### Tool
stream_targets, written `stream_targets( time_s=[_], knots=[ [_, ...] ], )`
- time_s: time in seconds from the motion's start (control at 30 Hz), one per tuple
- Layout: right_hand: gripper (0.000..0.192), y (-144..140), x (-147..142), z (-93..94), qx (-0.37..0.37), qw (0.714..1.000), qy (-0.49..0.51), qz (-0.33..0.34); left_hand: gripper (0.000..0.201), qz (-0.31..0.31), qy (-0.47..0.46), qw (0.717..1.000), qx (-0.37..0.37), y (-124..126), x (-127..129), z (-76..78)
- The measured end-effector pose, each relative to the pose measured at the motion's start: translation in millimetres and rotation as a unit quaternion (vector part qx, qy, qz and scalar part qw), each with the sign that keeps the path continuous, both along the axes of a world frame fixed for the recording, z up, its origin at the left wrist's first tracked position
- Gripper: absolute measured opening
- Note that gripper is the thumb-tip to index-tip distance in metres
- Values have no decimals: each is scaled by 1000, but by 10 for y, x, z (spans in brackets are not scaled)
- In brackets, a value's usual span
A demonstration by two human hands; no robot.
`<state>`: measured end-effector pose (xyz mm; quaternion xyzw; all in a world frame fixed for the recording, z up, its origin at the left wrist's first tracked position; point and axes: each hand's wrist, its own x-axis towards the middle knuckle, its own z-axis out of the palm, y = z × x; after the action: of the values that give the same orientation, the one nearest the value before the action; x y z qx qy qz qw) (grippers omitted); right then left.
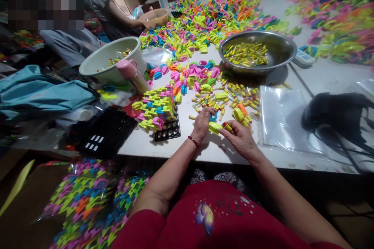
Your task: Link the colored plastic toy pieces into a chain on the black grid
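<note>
My left hand (pixel 201 125), a red bead bracelet at its wrist, is closed on a yellow-green plastic piece (pixel 215 127). A blue plastic piece (pixel 213 116) shows at its fingers; whether it is gripped too I cannot tell. Close by on the right, my right hand (pixel 240 140) pinches a small yellow tube with a red end (pixel 227 126) beside the yellow-green piece. More small yellow tubes (pixel 204 99) are scattered on the table beyond my hands. Several orange and yellow-green pieces (pixel 241 113) lie just past my right fingers.
Left of my hands, colourful pieces (pixel 157 105) stand in a black tray (pixel 168 133). A steel bowl (pixel 260 68) holds yellow tubes. Clear plastic bags (pixel 280 120) and a black bag (pixel 336 116) lie right. A pink-capped bottle (pixel 128 69) and white tub (pixel 117 48) stand left; co-workers sit beyond.
</note>
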<state>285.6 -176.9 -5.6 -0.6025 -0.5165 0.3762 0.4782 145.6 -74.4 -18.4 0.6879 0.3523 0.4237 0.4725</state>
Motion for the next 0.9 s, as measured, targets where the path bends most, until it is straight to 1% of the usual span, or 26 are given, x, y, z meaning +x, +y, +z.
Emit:
stream_targets(
  time_s=[0.07, 0.13, 0.2, 0.27, 0.3, 0.37, 0.43, 0.53, 0.63, 0.7, 0.73, 0.77, 0.8, 0.83, 0.87, 0.9],
  knots=[
    [34, 3, -4, -34, 8, 1000, -3, -17, 45, 13, 40, 998, 44, 112, 26, 0],
    [36, 20, 0, -70, 11, 999, -35, -39, 38, -7, 85, 991, 104, 189, 47, -6],
    [36, 44, 17, -108, 4, 995, -77, -62, 31, -22, 126, 979, 156, 205, 51, -26],
    [36, 57, 58, -147, -4, 991, -90, -94, 26, -24, 161, 968, 192, 164, 24, -47],
    [38, 53, 89, -165, -7, 991, -81, -109, 27, -27, 176, 962, 206, 128, -2, -52],
    [44, 24, 165, -202, -16, 990, -52, -127, 36, -44, 209, 949, 234, 53, -70, -40],
    [46, -32, 242, -240, -32, 992, -26, -123, 43, -64, 243, 930, 266, -1, -132, -7],
    [46, -126, 307, -291, -57, 992, 1, -111, 42, -77, 289, 904, 305, 0, -135, 44],
    [47, -197, 290, -297, -55, 993, 6, -101, 42, -92, 341, 872, 340, 92, 1, 56],
    [46, -233, 257, -262, -43, 995, -1, -92, 33, -124, 370, 847, 362, 171, 128, 55],
    [47, -251, 245, -237, -38, 995, 0, -89, 26, -139, 375, 841, 365, 203, 188, 57],
    [47, -269, 238, -211, -35, 996, 7, -86, 19, -148, 370, 843, 362, 223, 238, 63],
    [47, -289, 238, -184, -34, 996, 18, -83, 14, -148, 358, 854, 346, 228, 276, 74],
    [47, -310, 243, -159, -34, 996, 32, -81, 11, -137, 339, 876, 315, 215, 299, 90],
    [46, -333, 252, -137, -34, 995, 44, -81, 8, -115, 313, 905, 264, 183, 306, 110],
    [45, -357, 262, -117, -34, 995, 52, -81, 6, -87, 282, 935, 198, 131, 298, 134]
  ],
)
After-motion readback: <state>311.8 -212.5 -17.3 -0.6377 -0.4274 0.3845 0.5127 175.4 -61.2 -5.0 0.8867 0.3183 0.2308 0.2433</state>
